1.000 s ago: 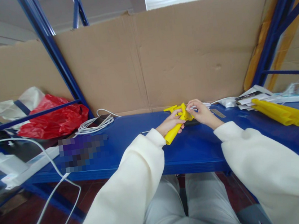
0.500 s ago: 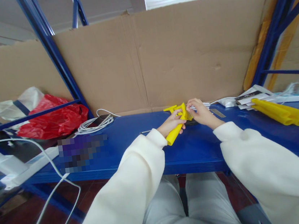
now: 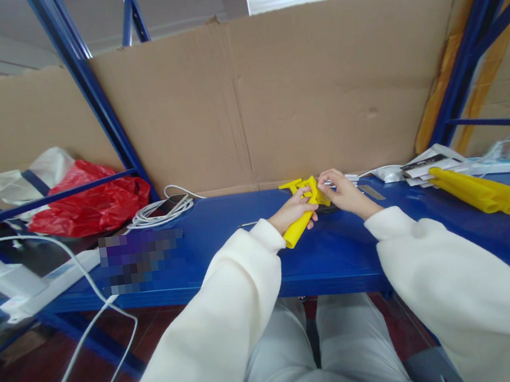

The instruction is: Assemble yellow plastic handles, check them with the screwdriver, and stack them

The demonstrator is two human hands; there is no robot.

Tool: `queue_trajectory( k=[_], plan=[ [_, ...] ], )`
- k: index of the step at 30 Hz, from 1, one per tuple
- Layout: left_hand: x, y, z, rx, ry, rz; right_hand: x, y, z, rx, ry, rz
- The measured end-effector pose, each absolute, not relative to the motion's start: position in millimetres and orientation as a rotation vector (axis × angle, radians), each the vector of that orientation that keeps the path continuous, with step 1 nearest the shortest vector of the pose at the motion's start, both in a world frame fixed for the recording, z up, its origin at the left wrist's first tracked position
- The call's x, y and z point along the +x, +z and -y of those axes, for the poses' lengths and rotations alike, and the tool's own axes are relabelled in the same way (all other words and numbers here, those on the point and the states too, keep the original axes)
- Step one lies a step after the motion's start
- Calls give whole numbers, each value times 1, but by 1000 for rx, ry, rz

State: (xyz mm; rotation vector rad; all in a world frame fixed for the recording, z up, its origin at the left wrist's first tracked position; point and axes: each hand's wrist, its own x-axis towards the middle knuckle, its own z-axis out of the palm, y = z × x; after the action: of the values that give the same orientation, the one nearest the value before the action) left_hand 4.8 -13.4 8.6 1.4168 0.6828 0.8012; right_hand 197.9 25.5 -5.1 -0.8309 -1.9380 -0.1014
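Note:
My left hand (image 3: 292,210) is wrapped round a yellow plastic part with a tubular handle (image 3: 299,230), whose lower end sticks out below the fist, tilted toward me. The part's angular head shows above my fingers. Close against the right side of that head is my right hand (image 3: 339,190), its thumb and fingertips pinched together. Whatever those fingertips hold, if anything, is too small to make out. A dark object (image 3: 327,209) lies on the blue table behind the hands, mostly hidden. A thin rod-like tool (image 3: 246,225) lies left of my left wrist, partly covered by the sleeve.
Yellow tubes (image 3: 482,189) lie at the right beside papers (image 3: 432,163). A small metal strip (image 3: 373,192) is behind my right wrist. To the left are a coiled white cable (image 3: 160,214), a red plastic bag (image 3: 93,198) and a power strip (image 3: 57,286). Cardboard (image 3: 318,96) walls the back.
Almost nothing differs. Both hands keep their places at the yellow part, with only a very slight shift of the right hand and sleeve.

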Motion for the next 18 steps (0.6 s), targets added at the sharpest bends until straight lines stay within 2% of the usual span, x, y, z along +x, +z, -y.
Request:
queue_trajectory(
  k=[9, 18],
  plan=[
    [5, 7, 11, 1419, 804, -711, 198, -3, -24, -855, -70, 1954],
    [6, 5, 7, 1487, 792, -681, 198, -2, -24, -937, 162, 1851]
  ],
)
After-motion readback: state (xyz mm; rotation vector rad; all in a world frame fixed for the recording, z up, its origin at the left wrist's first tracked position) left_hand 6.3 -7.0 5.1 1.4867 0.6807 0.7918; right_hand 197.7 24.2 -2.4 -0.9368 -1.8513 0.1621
